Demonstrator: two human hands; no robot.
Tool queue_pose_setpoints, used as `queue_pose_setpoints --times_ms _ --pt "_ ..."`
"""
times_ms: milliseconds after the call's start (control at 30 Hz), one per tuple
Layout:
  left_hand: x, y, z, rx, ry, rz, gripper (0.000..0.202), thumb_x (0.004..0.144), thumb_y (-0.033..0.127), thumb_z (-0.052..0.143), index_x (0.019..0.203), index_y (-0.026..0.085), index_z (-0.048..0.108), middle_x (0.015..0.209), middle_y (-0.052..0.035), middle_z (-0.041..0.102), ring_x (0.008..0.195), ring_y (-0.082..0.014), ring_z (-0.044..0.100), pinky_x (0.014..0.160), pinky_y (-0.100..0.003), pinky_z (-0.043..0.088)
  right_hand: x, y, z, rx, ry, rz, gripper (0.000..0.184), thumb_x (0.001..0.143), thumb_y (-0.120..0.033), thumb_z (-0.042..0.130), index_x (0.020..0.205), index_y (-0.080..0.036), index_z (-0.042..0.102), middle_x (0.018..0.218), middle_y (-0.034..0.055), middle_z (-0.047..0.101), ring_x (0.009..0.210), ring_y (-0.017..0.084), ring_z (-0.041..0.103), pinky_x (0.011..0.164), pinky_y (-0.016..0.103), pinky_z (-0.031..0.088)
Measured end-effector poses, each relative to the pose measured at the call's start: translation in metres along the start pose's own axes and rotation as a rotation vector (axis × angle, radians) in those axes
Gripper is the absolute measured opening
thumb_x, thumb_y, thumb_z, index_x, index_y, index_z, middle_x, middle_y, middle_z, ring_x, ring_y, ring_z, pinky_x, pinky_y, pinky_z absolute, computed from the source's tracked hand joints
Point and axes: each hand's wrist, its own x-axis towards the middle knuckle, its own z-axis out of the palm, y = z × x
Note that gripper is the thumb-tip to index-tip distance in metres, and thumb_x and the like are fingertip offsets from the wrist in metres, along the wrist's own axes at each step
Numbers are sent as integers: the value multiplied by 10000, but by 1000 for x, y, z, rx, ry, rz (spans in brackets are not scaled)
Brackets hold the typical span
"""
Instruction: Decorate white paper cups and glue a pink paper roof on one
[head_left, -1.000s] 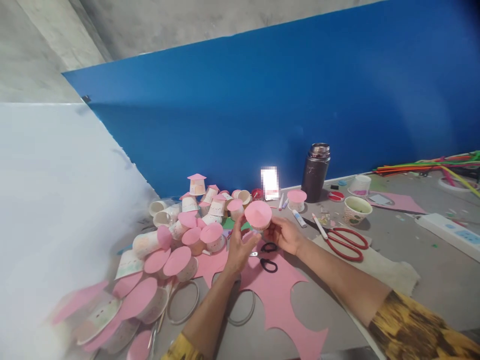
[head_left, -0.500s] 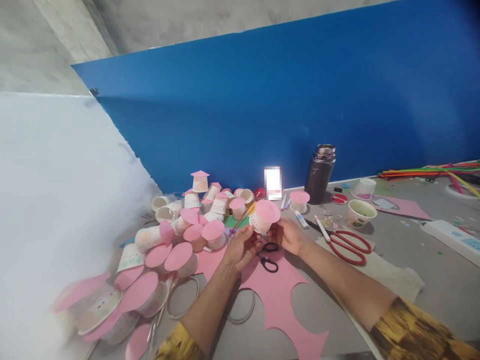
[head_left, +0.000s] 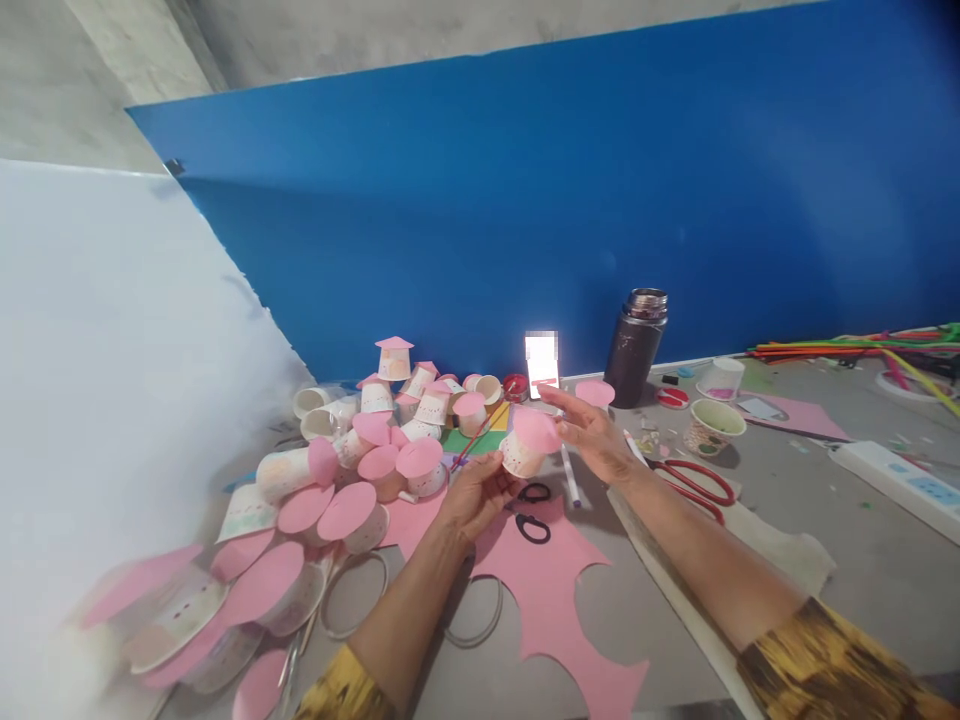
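Observation:
My left hand [head_left: 480,497] is closed around the lower left side of a small white paper cup [head_left: 520,458]. A pink paper disc [head_left: 536,432] caps this cup, tilted toward me. Just right of it, my right hand [head_left: 600,440] is raised with fingers stretched out and apart, holding nothing. Its fingertips are close to the disc; whether they touch it I cannot tell. Beneath those fingers is a white marker [head_left: 570,475] with a purple end. Small scissors with black handles [head_left: 534,528] lie under the cup on a cut pink sheet [head_left: 555,610].
Several pink-topped paper cups [head_left: 356,515] crowd the left. A bright phone [head_left: 541,368] leans at the back beside a dark bottle [head_left: 636,350]. Red-handled scissors [head_left: 701,483], a patterned cup [head_left: 714,428] and a white power strip [head_left: 900,485] are on the right.
My right hand has come off the cup, rising slightly with its fingers spreading. My left hand keeps hold of the cup. The purple-ended marker now shows below my right hand. The view has shifted slightly.

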Motion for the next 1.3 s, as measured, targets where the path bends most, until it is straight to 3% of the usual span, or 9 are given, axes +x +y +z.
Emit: queue_pose_setpoints --times_ms 133,233,433,600,800,1000,1300 --pt "0 0 -1 5 -50 -9 208 720 201 915 826 129 751 808 -77 774 765 -193 720 732 -311 592 0 3 0 -74 -64 -34 568 746 -554 891 1259 -342 771 1600 49 520 1478 356 467 1181 513 449" --pt "1 0 -1 12 -88 -7 216 732 209 910 864 126 761 880 -95 792 838 -215 738 790 -330 594 -1 7 1 -111 -72 -26 536 740 -532 902 1228 -342 787 1584 59 531 1497 350 440 1199 509 430" --pt "2 3 -2 60 -84 43 242 733 239 911 885 135 754 969 -112 804 876 -232 748 798 -349 604 -3 4 8 -122 -66 19 484 776 -510 873 1215 -324 789 1526 71 585 1456 340 484 1127 491 498" --pt "4 1 -3 63 -56 81 223 730 232 908 852 147 742 943 -98 797 877 -225 743 825 -354 589 -4 5 9 -155 -17 24 592 780 -551 850 1307 -303 741 1489 82 622 1403 344 535 1101 489 515" --pt "4 -1 -4 103 -67 96 295 704 310 943 837 149 734 939 -97 791 868 -224 730 837 -377 579 -3 8 11 -242 23 -64 496 759 -487 889 1208 -306 784 1459 81 629 1401 320 533 1107 447 502" --pt "5 -3 -4 139 -40 154 296 702 319 944 799 148 723 884 -82 777 821 -195 708 797 -336 544 -3 6 11 -282 40 -65 470 815 -533 827 1223 -306 775 1451 77 638 1348 303 582 1064 422 524" --pt "4 -3 -3 122 -32 114 301 692 301 949 777 154 701 894 -82 777 851 -209 717 831 -368 543 -5 6 15 -355 65 -68 514 797 -546 828 1242 -296 763 1424 84 661 1338 321 586 1130 476 469"
